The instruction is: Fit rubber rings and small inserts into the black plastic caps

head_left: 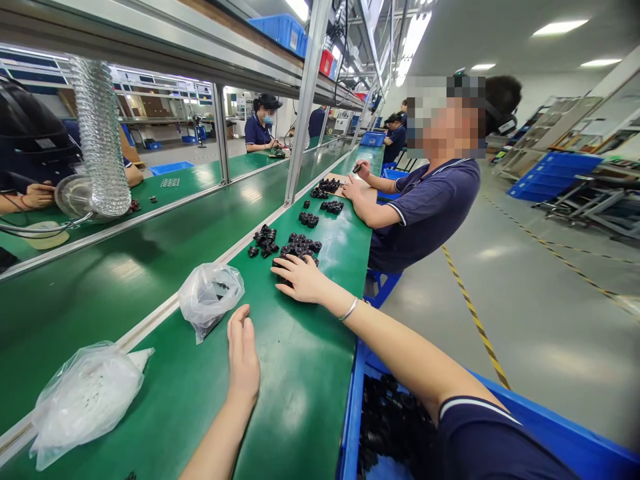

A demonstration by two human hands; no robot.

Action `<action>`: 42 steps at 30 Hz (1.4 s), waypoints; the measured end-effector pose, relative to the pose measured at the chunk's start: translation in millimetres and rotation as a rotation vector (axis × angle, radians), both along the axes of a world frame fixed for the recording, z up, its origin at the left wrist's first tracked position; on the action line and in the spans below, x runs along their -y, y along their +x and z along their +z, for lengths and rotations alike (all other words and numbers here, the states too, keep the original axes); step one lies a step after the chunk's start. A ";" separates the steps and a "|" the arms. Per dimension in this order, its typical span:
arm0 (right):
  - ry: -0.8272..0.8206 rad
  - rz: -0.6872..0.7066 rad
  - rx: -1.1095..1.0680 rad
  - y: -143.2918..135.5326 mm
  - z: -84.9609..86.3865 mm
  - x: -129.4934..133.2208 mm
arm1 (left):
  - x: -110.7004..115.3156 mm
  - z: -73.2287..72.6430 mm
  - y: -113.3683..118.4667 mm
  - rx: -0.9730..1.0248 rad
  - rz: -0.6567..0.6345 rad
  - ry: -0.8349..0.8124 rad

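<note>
My right hand (300, 277), with a metal bangle at the wrist, reaches forward over a cluster of small round black parts (300, 245) on the green workbench (285, 347). Its fingers are spread and rest against the nearest parts; the palm side is hidden. Nearer to me, my left hand (243, 353) stands on its edge on the bench, fingers stretched out and holding nothing. A clear plastic bag (210, 297) with some dark pieces inside lies just beyond it. Left of the cluster is a smaller heap of black pieces (265, 240).
Another plastic bag (87, 400) with whitish contents lies at the front left. A metal post (306, 107) rises from the bench's rail. On my right, a blue bin (353, 413) holds many black parts. Farther along sits a co-worker (430, 207), hands over more black parts.
</note>
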State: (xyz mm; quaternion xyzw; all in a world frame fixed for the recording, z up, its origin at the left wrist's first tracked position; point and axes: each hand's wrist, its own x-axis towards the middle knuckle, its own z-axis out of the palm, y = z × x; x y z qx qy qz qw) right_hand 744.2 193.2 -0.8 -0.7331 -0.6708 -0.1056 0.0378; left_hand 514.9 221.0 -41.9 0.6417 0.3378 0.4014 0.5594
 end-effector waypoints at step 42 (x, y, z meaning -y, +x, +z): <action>0.025 -0.109 -0.022 122.2 -11.1 -41.5 | 1.5 5.4 0.1 -0.073 -0.078 -0.015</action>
